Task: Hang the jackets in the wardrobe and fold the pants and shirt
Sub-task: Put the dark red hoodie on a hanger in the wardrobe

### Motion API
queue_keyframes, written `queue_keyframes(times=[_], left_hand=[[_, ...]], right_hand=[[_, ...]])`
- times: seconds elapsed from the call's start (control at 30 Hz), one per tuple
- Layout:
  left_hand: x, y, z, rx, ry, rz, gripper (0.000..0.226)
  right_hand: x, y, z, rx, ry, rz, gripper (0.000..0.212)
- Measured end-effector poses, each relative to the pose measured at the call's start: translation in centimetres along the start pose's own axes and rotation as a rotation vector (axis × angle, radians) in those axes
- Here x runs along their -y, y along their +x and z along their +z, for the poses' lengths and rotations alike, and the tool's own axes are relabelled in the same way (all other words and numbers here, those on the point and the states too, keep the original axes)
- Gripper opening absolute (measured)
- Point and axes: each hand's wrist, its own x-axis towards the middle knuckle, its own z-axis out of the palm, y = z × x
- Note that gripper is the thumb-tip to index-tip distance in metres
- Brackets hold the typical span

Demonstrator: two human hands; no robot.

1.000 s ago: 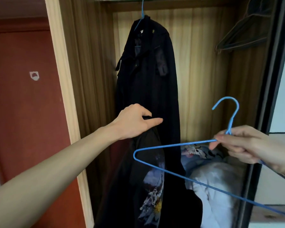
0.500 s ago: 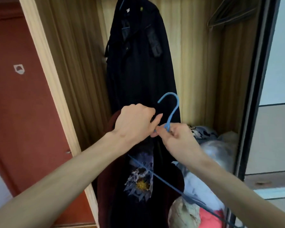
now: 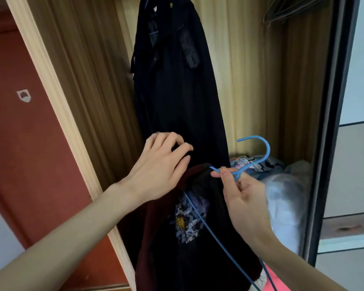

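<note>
While the wooden wardrobe [image 3: 250, 80] stands open in front of the person, one long dark coat [image 3: 177, 91] already hangs inside it from a blue hanger whose neck just shows at the collar, so I'd judge that part of the job done. The rail itself is out of sight above. A cluster of bare dark hangers [image 3: 286, 11] waits in the upper right corner, and a heap of bedding and printed fabric [image 3: 282, 185] lies on the wardrobe floor. To the left is a reddish door [image 3: 19, 164].

The second jacket [image 3: 187, 238], black with maroon sleeves and a floral patch on the chest, is held up just in front of the hanging coat and is only now being fitted onto a blue wire hanger [image 3: 259, 156]. The hanger's near end has slipped in at the collar, while its lower wire crosses the front of the jacket and runs out of view at the bottom, so it looks only partly threaded. Seating both shoulders, lifting it to the rail, and all the folding of pants and shirt seem to remain; I see neither of those garments here.

The left hand [image 3: 162, 166] reaches forward with its fingers curled, pinching the jacket's collar edge and holding the garment up. The right hand [image 3: 242, 192], palm turned toward the person, pinches the hanger's twisted neck between thumb and forefinger, hook pointing up and to the right.
</note>
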Motion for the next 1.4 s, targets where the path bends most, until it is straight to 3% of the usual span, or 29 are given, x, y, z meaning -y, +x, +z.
queue_keyframes(times=[0.23, 0.43, 0.53, 0.6, 0.67, 0.83, 1.1, 1.2, 1.33, 1.4], left_hand=[[1.4, 2.0, 2.6, -0.046, -0.168, 0.045, 0.052], [1.9, 5.5, 3.8, -0.03, -0.28, -0.092, 0.065], [2.5, 6.9, 4.1, -0.07, -0.485, -0.286, 0.066], [3.2, 7.7, 4.6, -0.012, -0.631, -0.466, 0.072], [3.4, 8.0, 5.3, 0.009, -0.687, -0.512, 0.073], [1.1, 8.3, 6.1, -0.176, -0.485, -0.394, 0.051], [-3.4, 10.1, 3.8, -0.475, -0.15, -0.345, 0.047], [-4.2, 10.5, 2.2, -0.45, -0.051, -0.254, 0.051], [-3.7, 10.5, 0.4, -0.322, 0.093, -0.167, 0.049], [-4.1, 10.4, -0.2, -0.229, 0.011, -0.046, 0.053]], right_hand=[[-0.4, 0.4, -1.1, -0.047, -0.01, 0.014, 0.023], [-0.8, 1.7, -2.0, -0.046, 0.021, 0.028, 0.025], [-1.3, 2.6, -2.8, -0.063, 0.003, 0.0, 0.032], [-1.7, 3.3, -3.3, -0.044, -0.006, -0.002, 0.03], [-1.8, 3.9, -3.8, -0.02, -0.001, 0.019, 0.026], [-1.1, 6.3, -5.8, 0.028, -0.005, 0.028, 0.032], [0.7, 10.4, -9.4, 0.192, 0.062, -0.04, 0.031], [1.6, 11.9, -10.5, 0.263, 0.088, -0.071, 0.042], [2.4, 12.2, -10.7, 0.304, 0.038, -0.097, 0.036], [2.6, 12.0, -10.3, 0.323, 0.021, -0.111, 0.036]])
